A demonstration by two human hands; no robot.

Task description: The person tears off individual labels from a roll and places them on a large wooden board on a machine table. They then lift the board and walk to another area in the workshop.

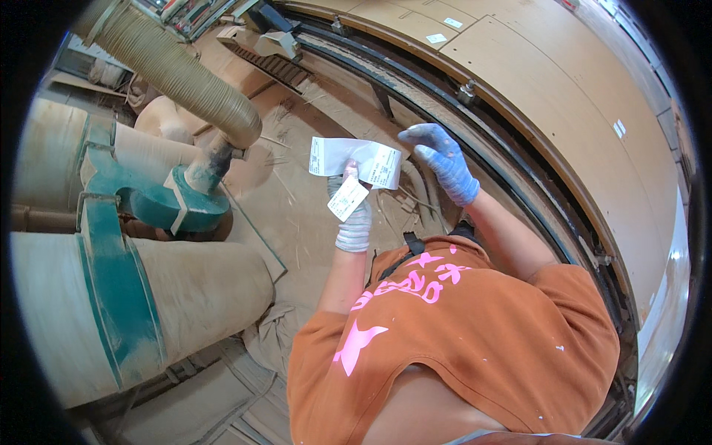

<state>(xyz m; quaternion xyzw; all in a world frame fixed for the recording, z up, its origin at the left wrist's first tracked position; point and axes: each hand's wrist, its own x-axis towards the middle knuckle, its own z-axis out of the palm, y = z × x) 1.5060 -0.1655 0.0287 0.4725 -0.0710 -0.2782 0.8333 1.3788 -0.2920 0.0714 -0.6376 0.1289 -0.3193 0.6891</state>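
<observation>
My left hand (354,215), in a pale striped knit glove with bare fingertips showing, is closed on a curled strip of white printed labels (383,165). One smaller white label (347,198) lies over the front of that hand, tilted. To the right, apart from the strip, my right hand (443,165) is raised in a blue-grey stained glove. Its fingers and thumb are spread with nothing between them, near the edge of the machine bed.
Brown panels (534,81) with small white labels lie on the long machine bed at right, bordered by a dark rail (452,141). At left stand a green dust collector (122,274) with big cloth bags and a ribbed hose (170,67). Sawdust and splinters cover the floor (289,200).
</observation>
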